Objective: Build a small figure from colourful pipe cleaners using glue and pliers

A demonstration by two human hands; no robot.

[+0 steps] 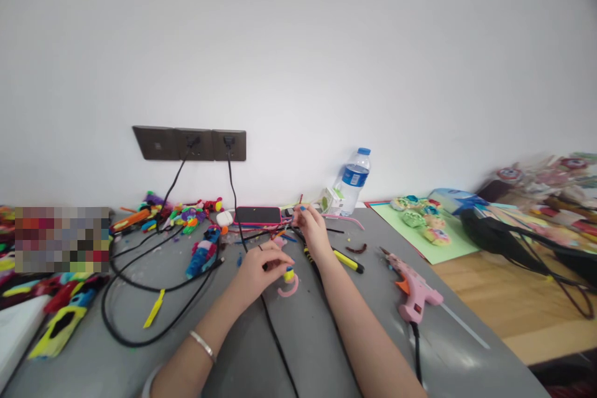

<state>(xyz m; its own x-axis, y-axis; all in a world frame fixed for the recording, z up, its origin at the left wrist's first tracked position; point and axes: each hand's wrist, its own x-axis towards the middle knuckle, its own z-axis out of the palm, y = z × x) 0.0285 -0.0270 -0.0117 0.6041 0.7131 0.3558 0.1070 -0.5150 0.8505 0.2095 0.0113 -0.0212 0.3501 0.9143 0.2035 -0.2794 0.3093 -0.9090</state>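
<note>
My left hand [261, 270], with a silver bangle at the wrist, is closed in a pinch on a small yellow-and-blue fuzzy craft piece [289, 274]. Just below that piece shows a pink curl [290, 288]; whether it is joined to it I cannot tell. Slightly farther forward and to the right, my right hand [311, 231] has its fingertips pressed together. What they grip, if anything, is too small to make out. Under and behind both hands lie thin pipe cleaners [291, 236] in several colours.
A pink glue gun [417, 289] lies at right, near a yellow-black cutter [347, 259]. Behind stand a phone [259, 216], an earbud case [224, 219] and a water bottle [354, 180]. Black cables [140, 343] loop at left beside fuzzy figures [204, 253]. Green paper [443, 249] holds floral pieces.
</note>
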